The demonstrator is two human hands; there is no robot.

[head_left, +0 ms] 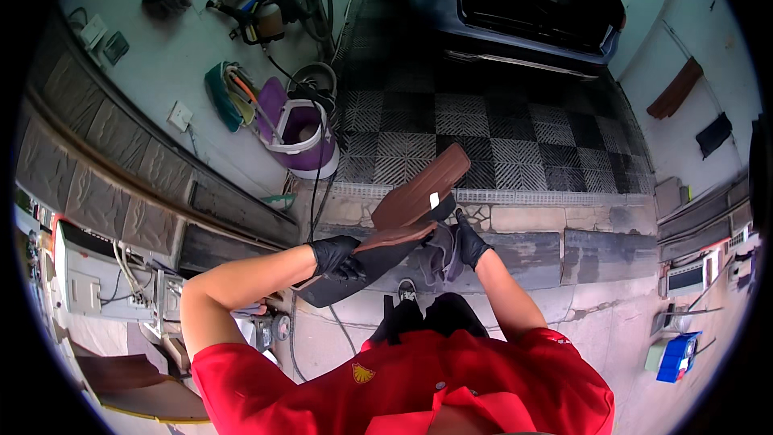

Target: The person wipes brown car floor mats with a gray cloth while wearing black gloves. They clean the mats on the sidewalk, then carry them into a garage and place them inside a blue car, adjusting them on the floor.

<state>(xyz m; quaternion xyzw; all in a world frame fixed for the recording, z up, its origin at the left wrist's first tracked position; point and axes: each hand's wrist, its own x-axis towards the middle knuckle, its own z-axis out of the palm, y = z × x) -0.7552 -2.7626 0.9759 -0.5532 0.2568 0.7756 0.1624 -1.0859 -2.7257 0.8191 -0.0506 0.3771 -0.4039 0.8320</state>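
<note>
A person in a red short-sleeved shirt (419, 387) stands on the stained concrete floor (612, 330), holding a long brown car floor mat with a black rubber underside (411, 201) out in front of the chest. The left hand in a black glove (336, 258) is clamped on the mat's near, lower edge, fingers curled around it where the black backing shows. The right hand, also black-gloved (467, 243), presses a crumpled grey cloth (439, 254) against the mat's right side, just under its middle; the two hands sit apart, one at each side of the mat. The mat tilts up and away from the person, its far end pointing toward the dark grid-tiled wash bay floor (499, 129). Beyond the mat, across those tiles, stands a silver-blue car with its rear hatch open (523, 0). To the left of the mat, against the wall, rests a purple and white bucket-shaped vacuum (302, 137) with a black hose.
</note>
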